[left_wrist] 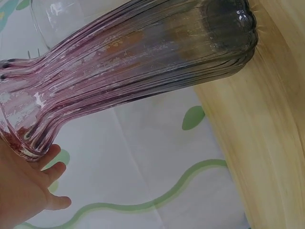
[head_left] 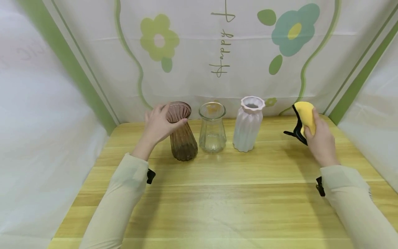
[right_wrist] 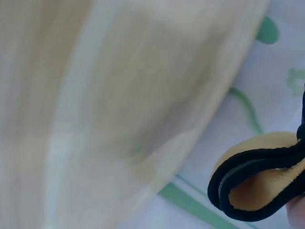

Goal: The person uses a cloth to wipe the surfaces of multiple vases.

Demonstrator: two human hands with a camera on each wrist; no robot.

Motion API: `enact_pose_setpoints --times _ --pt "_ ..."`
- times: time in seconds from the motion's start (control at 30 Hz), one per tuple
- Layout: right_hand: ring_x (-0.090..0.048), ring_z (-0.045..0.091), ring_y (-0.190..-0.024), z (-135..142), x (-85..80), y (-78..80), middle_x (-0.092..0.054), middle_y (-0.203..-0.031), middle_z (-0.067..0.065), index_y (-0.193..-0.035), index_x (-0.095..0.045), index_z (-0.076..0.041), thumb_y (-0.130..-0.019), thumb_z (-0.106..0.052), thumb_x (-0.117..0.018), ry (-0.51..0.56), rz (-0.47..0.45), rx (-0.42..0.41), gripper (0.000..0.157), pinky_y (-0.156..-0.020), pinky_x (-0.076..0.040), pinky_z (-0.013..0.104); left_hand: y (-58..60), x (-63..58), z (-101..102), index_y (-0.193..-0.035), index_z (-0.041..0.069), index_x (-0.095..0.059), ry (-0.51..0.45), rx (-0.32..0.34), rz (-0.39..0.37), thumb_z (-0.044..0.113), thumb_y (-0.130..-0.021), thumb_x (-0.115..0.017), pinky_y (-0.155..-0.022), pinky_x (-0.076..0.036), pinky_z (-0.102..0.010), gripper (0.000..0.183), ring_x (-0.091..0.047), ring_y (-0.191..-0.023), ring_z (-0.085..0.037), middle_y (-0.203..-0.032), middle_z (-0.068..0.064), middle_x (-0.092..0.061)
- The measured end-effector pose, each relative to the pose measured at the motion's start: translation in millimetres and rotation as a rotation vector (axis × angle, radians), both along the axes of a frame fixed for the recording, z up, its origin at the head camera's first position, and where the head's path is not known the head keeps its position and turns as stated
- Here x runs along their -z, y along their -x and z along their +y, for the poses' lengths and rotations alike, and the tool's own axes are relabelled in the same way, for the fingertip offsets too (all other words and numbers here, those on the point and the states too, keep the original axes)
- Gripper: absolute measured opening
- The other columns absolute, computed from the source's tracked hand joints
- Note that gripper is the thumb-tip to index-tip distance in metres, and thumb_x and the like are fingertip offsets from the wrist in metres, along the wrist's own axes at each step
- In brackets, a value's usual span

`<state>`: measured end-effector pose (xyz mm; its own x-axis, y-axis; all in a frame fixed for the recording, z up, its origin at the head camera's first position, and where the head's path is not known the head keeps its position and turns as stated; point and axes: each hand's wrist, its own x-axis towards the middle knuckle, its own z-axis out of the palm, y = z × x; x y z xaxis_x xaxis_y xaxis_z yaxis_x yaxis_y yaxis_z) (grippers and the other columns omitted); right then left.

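A ribbed purple-brown glass vase (head_left: 184,143) stands at the left of a row of vases. My left hand (head_left: 160,124) holds it at the flared rim, with the thumb across the near side. In the left wrist view, several fingers (left_wrist: 59,202) spread out beside the rim of this vase. At the right, my right hand (head_left: 321,141) pinches a folded yellow cloth (head_left: 306,112) with black edging. Part of the cloth hangs over the table, and its looped black edge (right_wrist: 252,212) shows in the right wrist view.
A clear glass vase (head_left: 212,133) stands just right of the purple one, followed by a pale pinkish-white fluted vase (head_left: 247,128). All are near the back edge of the wood-grain table (head_left: 217,204). A white flower-printed sheet (head_left: 192,52) hangs behind.
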<state>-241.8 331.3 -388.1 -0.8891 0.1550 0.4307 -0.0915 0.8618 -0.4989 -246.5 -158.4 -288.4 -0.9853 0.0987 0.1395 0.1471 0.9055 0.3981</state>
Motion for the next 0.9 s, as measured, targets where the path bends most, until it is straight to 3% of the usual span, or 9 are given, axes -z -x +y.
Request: enact_pose_setpoints --times 0.2,0.33,0.5,0.9 --pt "-0.043 0.055 -0.115 -14.9 -22.2 -2.0 -0.038 -0.142 0.035 -0.155 -0.013 -0.02 -0.097 -0.017 -0.045 0.15 0.044 0.059 0.066 -0.09 -0.034 0.069 -0.1 -0.5 -0.7 -0.153 0.01 -0.02 0.0 0.013 -0.016 0.073 -0.081 -0.05 -0.116 0.0 -0.065 0.1 -0.023 -0.144 -0.039 -0.156 -0.019 -0.024" --pt "-0.044 0.052 -0.118 -27.2 -36.2 -5.7 -0.038 -0.146 0.029 -0.154 -0.017 -0.024 -0.096 -0.016 -0.048 0.203 0.1 0.071 0.066 -0.094 -0.035 0.065 -0.1 0.3 -1.4 -0.155 0.015 -0.014 -0.051 0.016 -0.064 0.074 -0.08 -0.052 -0.115 -0.012 -0.065 0.102 -0.021 -0.145 -0.041 -0.158 -0.017 -0.018" --pt "-0.045 0.049 -0.121 -44.7 -52.3 -11.0 -0.04 -0.148 0.021 -0.152 -0.026 -0.026 -0.093 -0.013 -0.054 0.22 0.196 0.04 0.067 -0.096 -0.037 0.064 -0.4 0.9 -0.9 -0.155 0.02 -0.01 -0.127 0.021 -0.111 0.075 -0.077 -0.056 -0.109 -0.028 -0.064 0.106 -0.021 -0.144 -0.042 -0.16 -0.015 -0.013" --pt "-0.051 0.046 -0.117 -90.0 -81.4 -22.5 -0.053 -0.133 0.024 -0.143 -0.045 -0.015 -0.088 -0.001 -0.06 0.109 0.453 -0.116 0.058 -0.092 -0.043 0.063 -2.4 2.6 2.6 -0.155 0.02 -0.012 -0.165 0.07 -0.11 0.07 -0.078 -0.059 -0.11 -0.03 -0.062 0.104 -0.025 -0.143 -0.041 -0.159 -0.016 -0.014"
